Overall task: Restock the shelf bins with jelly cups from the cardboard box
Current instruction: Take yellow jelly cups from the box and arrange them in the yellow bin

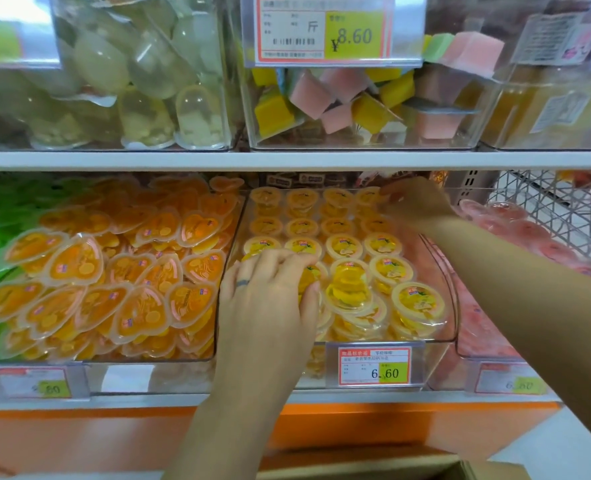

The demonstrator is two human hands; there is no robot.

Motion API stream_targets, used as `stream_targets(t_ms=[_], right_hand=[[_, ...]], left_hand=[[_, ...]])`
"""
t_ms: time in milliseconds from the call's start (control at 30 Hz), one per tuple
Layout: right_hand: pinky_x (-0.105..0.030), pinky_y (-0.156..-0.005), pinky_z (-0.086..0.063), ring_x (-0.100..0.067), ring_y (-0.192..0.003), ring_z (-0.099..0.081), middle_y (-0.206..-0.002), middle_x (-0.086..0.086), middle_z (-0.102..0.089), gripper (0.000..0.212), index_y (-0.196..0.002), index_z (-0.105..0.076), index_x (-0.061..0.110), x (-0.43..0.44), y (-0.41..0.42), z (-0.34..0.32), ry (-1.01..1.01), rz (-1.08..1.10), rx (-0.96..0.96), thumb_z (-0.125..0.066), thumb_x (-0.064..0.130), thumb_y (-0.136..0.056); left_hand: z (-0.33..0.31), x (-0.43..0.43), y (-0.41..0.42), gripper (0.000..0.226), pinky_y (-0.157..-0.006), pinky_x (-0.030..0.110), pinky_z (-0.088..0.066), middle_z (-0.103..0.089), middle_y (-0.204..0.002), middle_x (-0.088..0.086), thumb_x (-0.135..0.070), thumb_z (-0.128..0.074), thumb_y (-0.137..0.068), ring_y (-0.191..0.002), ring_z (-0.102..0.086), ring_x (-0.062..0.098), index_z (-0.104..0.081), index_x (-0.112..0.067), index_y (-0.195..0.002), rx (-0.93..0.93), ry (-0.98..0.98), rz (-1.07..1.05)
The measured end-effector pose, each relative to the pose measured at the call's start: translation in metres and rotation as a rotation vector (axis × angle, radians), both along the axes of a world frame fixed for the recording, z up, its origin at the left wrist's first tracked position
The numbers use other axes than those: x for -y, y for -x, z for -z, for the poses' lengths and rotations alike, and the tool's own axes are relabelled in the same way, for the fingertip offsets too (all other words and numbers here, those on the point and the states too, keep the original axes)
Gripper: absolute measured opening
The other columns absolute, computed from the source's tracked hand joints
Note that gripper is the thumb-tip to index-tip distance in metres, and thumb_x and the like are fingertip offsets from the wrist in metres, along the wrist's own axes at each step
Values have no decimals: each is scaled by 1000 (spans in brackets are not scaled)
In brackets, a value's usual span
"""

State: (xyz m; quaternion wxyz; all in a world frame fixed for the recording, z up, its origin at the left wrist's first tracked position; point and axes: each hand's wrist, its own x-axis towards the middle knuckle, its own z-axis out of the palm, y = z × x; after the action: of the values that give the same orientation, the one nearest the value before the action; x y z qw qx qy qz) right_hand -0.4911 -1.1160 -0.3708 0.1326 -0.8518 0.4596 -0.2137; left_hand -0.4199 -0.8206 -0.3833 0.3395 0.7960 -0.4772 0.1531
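Hands both in the clear middle bin (441,336) of round yellow jelly cups (418,301). Your left hand (269,299) curls its fingers over cups at the front-left corner. Your right hand (415,202) is at the back-right corner, too blurry to tell its grip. The cardboard box (443,471) peeks in down below.

So the lower shelf (131,400) has three clear bins sitting in a row: the middle bin (436,358) with yellow jelly cups (382,244), the orange-heart bin (148,372) just left of it, the pink bin (467,372) just right. The upper shelf (183,160) above it carries more bins.
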Motion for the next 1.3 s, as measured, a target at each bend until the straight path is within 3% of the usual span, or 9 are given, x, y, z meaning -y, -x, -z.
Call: stream_targets(t_ms=[233,367,633,800,933,1033,1133,1233,1300], right_hand=[[-41,-97,-45,-28,-113,-54,-116,-2,-65,30,-107,-70,34,-17,7,-5,30,22,56,-67,41,-78],[-31,-79,-48,-25,-91,-63,-96,-4,-70,24,-95,-75,21,-62,38,-9,62,-118,180,-69,37,-77],[-43,-91,-43,-20,-94,-59,-98,8,-67,31,-108,-71,25,-137,78,-26,95,-435,84,-72,36,-79],[-29,-100,-36,-10,-116,-49,-127,10,-58,59,-131,-54,30,-160,63,-29,54,-560,-46,-71,46,-77],[-16,-83,-35,-2,-92,-51,-110,15,-60,52,-126,-58,31,-162,59,-22,34,-544,-86,-73,40,-78],[-9,-73,-40,8,-75,-52,-94,19,-61,37,-113,-63,32,-158,62,-23,-100,-471,162,-74,29,-78],[-13,-69,-42,4,-71,-54,-80,13,-62,19,-98,-67,26,-160,65,-30,-487,-436,466,-71,30,-80],[-24,-62,-36,-14,-67,-47,-71,-3,-55,34,-88,-68,5,-168,66,-35,-804,-519,531,-64,38,-82],[-23,-57,-34,-13,-62,-44,-67,-5,-50,35,-91,-65,5,-176,65,-36,-938,-542,567,-61,38,-82]], left_hand=[[1,1,-2,28,-101,47,-40,-61,-105,-11,-37,-51,-84,-100,-58,16,-64,-32,-108,6,-56,9],[1,0,-1,24,-104,49,-35,-62,-109,-9,-33,-59,-86,-103,-58,19,-64,-31,-110,6,-74,6],[-6,-6,2,30,-111,47,-23,-58,-118,-11,-34,-60,-86,-116,-51,17,-62,-34,-116,-44,-147,-8],[-5,-9,4,30,-110,49,-25,-59,-117,-9,-32,-65,-83,-115,-53,19,-64,-32,-113,-17,-151,-24],[-6,-9,4,29,-109,51,-25,-59,-117,-9,-32,-67,-83,-114,-53,20,-65,-32,-111,-23,-139,-7],[-9,-9,2,32,-110,52,-24,-58,-119,-9,-33,-67,-83,-117,-52,19,-63,-33,-115,-35,-108,23],[-15,-9,2,32,-111,53,-25,-58,-120,-10,-34,-64,-86,-117,-50,17,-62,-32,-118,-62,-38,87],[-22,-9,7,29,-104,49,-36,-61,-108,-19,-42,-51,-87,-106,-49,2,-61,-36,-113,-141,48,181],[-25,-9,12,17,-92,40,-46,-62,-92,-24,-40,-53,-89,-92,-52,-3,-61,-37,-104,-254,124,248]])
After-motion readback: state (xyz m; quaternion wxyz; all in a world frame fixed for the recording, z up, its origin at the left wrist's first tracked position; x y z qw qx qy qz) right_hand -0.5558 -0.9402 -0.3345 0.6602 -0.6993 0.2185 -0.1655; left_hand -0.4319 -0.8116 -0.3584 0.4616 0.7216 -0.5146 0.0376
